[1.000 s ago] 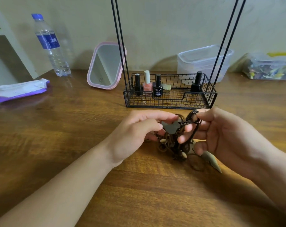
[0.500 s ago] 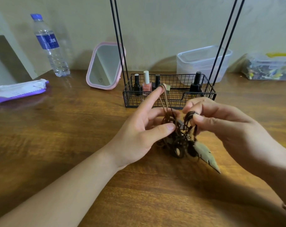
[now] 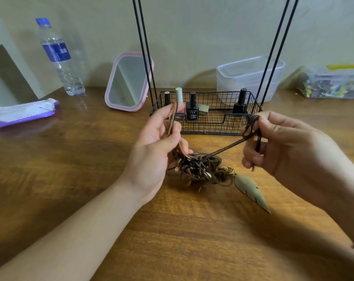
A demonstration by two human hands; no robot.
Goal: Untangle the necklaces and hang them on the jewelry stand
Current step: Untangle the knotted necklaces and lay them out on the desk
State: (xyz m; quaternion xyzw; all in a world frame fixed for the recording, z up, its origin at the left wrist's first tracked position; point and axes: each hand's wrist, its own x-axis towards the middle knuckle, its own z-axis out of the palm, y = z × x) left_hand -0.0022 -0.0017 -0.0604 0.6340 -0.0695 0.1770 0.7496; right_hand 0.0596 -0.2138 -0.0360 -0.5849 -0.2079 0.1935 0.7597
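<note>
Both hands [image 3: 151, 147] pinch cords above tangled necklaces [image 3: 200, 169], near the basket edge [image 3: 206, 132].

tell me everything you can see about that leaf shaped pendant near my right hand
The leaf pendant is a flat, dull brass-coloured piece that looks like metal, shaped like a feather or leaf with notched edges. It lies flat on the wooden table, its tip pointing toward the person and to the right. Its upper end joins small rings at the edge of the tangled necklaces. Neither hand touches it; the right hand is above and beside it.
</note>
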